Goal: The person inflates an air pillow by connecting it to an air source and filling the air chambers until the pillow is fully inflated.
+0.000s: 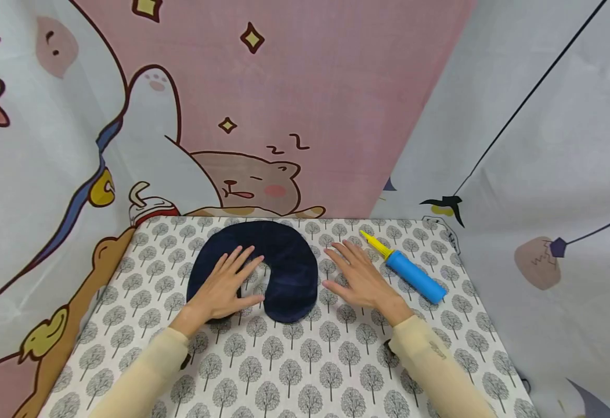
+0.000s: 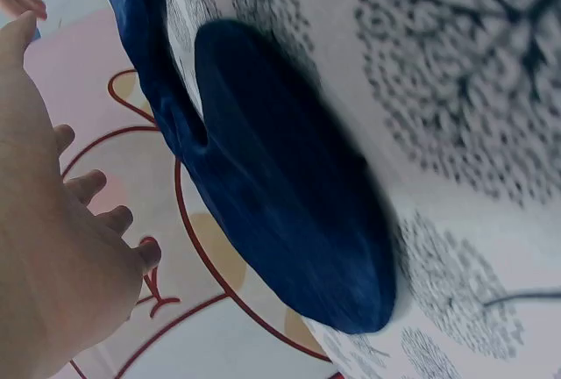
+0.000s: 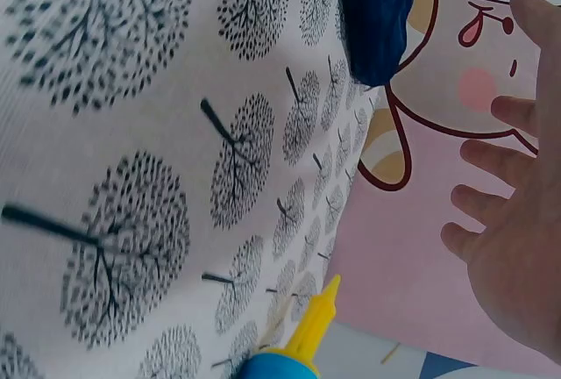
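Observation:
A dark navy U-shaped neck pillow (image 1: 290, 284) lies flat on the table, its opening toward the person. My left hand (image 1: 226, 284) is over the pillow's left arm with fingers spread; the left wrist view shows a gap between this hand (image 2: 70, 256) and the pillow (image 2: 280, 160). Between the pillow and a blue hand pump (image 1: 414, 276) with a yellow nozzle, my right hand (image 1: 359, 276) hovers with straight fingers and holds nothing. In the right wrist view the pump's yellow nozzle (image 3: 314, 322) shows below that hand (image 3: 517, 203).
A white cloth with grey tree prints (image 1: 310, 371) covers the table. Behind it hangs a pink cartoon curtain (image 1: 336, 116), with white printed curtains on the left and on the right (image 1: 545, 145) close to the table's sides.

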`<state>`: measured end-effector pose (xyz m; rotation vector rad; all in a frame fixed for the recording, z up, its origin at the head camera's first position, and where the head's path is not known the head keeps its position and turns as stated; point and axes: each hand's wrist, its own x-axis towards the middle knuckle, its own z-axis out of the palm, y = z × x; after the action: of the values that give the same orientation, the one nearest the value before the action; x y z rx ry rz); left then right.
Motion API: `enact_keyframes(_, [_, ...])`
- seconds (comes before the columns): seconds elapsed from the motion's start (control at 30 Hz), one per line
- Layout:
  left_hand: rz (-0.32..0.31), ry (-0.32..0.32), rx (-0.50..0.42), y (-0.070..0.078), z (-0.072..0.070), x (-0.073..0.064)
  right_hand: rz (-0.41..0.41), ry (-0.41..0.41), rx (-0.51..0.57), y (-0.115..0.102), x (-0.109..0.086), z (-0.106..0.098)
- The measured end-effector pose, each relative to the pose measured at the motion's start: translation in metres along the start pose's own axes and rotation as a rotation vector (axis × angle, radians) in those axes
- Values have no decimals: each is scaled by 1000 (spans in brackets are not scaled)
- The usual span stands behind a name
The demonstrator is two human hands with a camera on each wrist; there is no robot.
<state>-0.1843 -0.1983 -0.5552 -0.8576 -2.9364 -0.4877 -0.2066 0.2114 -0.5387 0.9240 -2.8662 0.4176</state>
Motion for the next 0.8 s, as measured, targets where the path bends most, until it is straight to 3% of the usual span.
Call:
enact_keyframes(0.33, [-86, 53, -27, -22, -9, -11, 40, 18, 72, -1, 15, 10])
enact_keyframes(0.8, [-238, 44, -89, -61, -20, -16, 133, 6, 236, 0, 33, 23])
